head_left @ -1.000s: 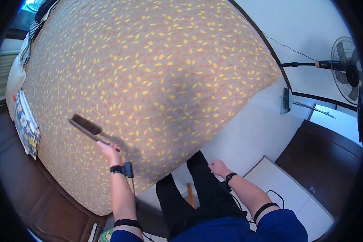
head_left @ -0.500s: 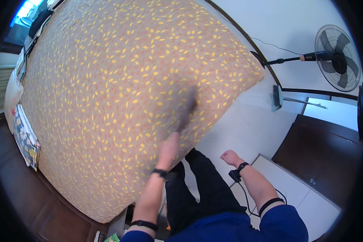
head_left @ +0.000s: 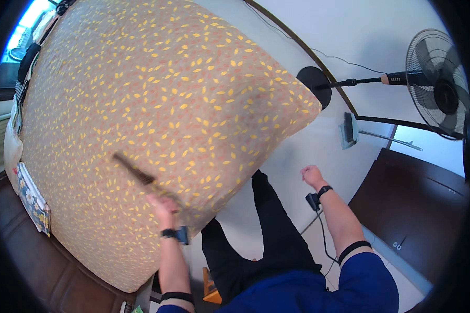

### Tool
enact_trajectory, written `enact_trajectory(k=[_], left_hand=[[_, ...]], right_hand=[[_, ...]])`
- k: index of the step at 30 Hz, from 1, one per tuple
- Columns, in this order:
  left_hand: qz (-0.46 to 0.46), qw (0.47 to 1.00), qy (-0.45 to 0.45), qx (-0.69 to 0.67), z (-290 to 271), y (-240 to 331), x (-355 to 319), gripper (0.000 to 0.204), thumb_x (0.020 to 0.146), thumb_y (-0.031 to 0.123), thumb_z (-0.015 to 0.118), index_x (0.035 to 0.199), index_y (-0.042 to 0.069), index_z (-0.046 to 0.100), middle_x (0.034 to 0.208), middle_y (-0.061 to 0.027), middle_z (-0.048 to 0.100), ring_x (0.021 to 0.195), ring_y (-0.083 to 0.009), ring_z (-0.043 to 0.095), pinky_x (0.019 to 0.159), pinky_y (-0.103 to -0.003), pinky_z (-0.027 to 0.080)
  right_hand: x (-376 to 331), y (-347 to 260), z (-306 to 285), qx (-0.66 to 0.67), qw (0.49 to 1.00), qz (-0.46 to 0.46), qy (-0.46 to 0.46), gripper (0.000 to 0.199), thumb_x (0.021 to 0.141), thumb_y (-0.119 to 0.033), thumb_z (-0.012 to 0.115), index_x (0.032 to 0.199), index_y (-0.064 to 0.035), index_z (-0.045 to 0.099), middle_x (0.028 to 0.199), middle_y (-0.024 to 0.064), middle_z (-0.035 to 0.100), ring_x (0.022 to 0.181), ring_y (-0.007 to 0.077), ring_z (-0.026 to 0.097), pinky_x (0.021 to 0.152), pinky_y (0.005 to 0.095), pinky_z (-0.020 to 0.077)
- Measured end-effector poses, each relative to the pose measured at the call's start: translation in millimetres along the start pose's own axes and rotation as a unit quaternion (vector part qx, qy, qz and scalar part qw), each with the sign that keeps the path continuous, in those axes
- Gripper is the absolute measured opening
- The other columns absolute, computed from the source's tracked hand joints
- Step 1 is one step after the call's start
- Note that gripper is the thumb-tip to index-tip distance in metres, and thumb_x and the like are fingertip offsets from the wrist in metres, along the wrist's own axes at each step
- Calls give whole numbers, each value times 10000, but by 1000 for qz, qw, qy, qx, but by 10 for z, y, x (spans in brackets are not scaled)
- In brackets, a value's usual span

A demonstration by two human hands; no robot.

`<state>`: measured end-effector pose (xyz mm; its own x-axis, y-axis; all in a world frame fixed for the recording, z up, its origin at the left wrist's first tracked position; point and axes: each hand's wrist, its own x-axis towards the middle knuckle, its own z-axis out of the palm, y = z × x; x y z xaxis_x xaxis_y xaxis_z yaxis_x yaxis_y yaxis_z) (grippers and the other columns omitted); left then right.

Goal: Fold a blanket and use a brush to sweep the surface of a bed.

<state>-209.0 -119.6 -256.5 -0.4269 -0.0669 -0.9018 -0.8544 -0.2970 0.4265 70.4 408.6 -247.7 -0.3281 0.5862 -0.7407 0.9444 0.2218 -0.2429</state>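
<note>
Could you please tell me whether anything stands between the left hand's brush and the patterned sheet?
Nothing visible does: the left hand holds the brush over the patterned sheet; blur hides whether they touch.

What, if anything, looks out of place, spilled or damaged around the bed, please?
Nothing stands out as misplaced, spilled or damaged: the patterned sheet looks fairly smooth, and the brush in the left hand only looks blurred. The standing fan appears sideways, likely from the wide fisheye view.
</note>
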Motion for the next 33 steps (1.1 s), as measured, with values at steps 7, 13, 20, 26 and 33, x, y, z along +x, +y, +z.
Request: enact_trajectory(k=[7, 13, 20, 26, 33], left_hand=[[-121, 797, -316, 501, 2988, -1604, -949, 706, 917, 654, 397, 551, 58, 489, 507, -64, 472, 425, -212, 462, 438, -343, 382], [307, 715, -151, 610, 1990, -1039, -451, 389, 951, 472, 488, 905, 92, 559, 581, -111, 504, 460, -265, 483, 460, -389, 403], [111, 967, 222, 53, 1733, 494, -160, 585, 910, 693, 377, 698, 148, 387, 499, 48, 289, 385, -106, 273, 363, -258, 230], [-83, 982, -5, 169, 2799, -1051, -297, 701, 842, 807, 317, 588, 158, 392, 478, 46, 331, 376, -100, 296, 359, -272, 203], [-71, 755, -326, 564, 3645, -1639, -1013, 655, 971, 570, 370, 649, 30, 557, 540, -74, 476, 522, -190, 470, 556, -357, 419]], right_hand=[[1253, -86, -1145, 153, 988, 21, 15, 370, 831, -48, 558, 1191, 37, 563, 757, 146, 685, 593, 193, 646, 553, 318, 517], [1804, -558, -1523, 205, 977, -61, 0, 545, 771, 18, 596, 1308, -15, 512, 885, 153, 683, 661, 189, 655, 579, 310, 519], [2329, -493, -1598, 128, 989, -50, -53, 306, 811, 18, 501, 1080, -5, 646, 854, 117, 683, 670, 187, 652, 605, 327, 516], [2683, -22, -1916, -111, 962, -122, 217, 203, 894, -120, 513, 959, 15, 650, 768, 172, 665, 739, 307, 653, 705, 406, 511], [2517, 1202, -1728, -217, 940, -233, 122, 201, 817, -50, 541, 979, -1, 650, 713, 128, 653, 524, 191, 626, 493, 335, 503]])
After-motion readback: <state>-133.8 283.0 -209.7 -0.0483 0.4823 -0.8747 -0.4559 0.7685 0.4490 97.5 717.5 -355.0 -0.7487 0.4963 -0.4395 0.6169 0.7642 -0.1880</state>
